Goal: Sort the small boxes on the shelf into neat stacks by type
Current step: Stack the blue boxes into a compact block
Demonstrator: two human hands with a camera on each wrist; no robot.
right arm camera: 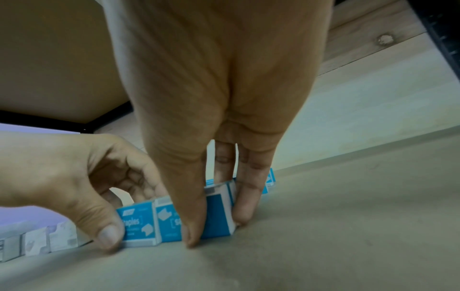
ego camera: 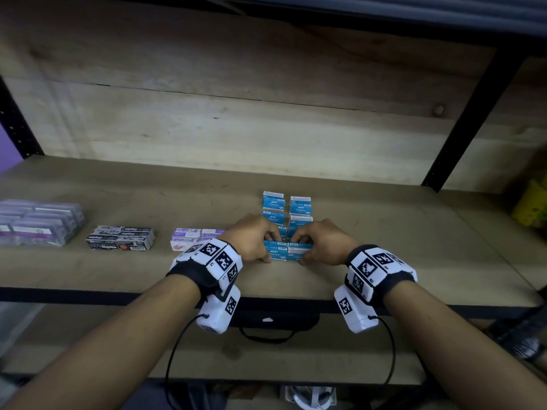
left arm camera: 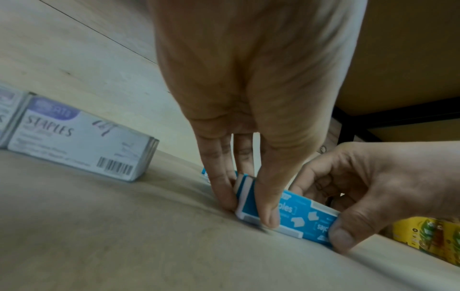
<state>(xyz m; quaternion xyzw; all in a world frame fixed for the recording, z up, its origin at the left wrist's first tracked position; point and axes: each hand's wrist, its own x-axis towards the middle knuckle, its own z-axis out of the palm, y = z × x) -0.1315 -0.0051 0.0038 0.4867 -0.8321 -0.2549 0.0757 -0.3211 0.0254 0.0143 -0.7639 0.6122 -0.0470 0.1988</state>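
Nearest the shelf's front edge [ego camera: 88, 294], the left hand [ego camera: 251, 241] and the right hand [ego camera: 324, 242] are each pinching one blue staple box between thumb and fingers. The left blue box [ego camera: 275, 252] and the right blue box [ego camera: 300, 250] are sitting side by side on the shelf board, touching end to end. In the left wrist view, the left thumb [left arm camera: 267, 204] is pressing the front face of its box [left arm camera: 245, 204] while the fingers [left arm camera: 220, 189] are bearing on the back. In the right wrist view, the right hand [right arm camera: 216, 110] is gripping its box [right arm camera: 216, 212] likewise. Just behind the hands, two columns of blue staple boxes [ego camera: 287, 207] are lying flat. To the left, white-and-purple boxes [ego camera: 189, 239], black boxes [ego camera: 120, 238] and a clear-wrapped purple pack [ego camera: 38, 221] are resting in separate groups. Farthest back, the wooden back panel [ego camera: 236, 119] is closing off the bay.
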